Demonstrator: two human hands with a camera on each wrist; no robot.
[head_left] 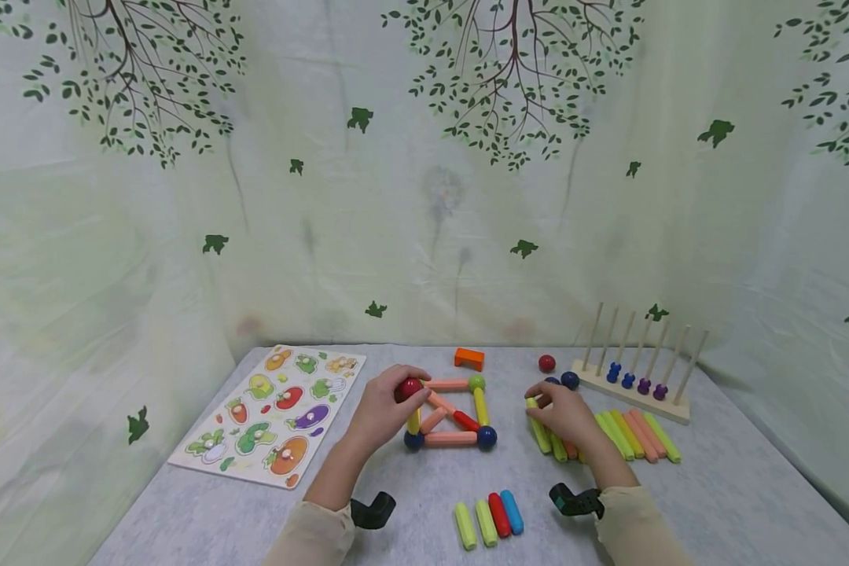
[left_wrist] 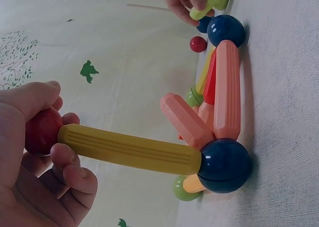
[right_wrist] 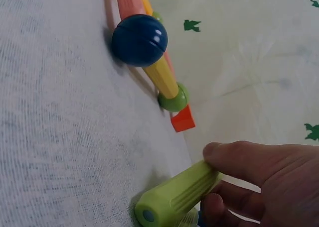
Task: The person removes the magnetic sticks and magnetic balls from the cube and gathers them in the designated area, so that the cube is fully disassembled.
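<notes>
- Gripping, head view: left hand has fingers clamped on red ball, left side of stick frame; right hand farther right, on green stick.
- Left wrist: yellow stick links red ball, blue ball; best steadied.
- Right wrist: fingers pinch green stick; light touch advisable.

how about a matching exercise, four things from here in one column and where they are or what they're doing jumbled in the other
1. left hand
2. right hand
3. orange block
4. blue stick

A. pinches a light green stick
B. lies beside a red stick
C. holds a red ball
D. behind the stick-and-ball frame

Pairs: 1-C, 2-A, 3-D, 4-B
</notes>
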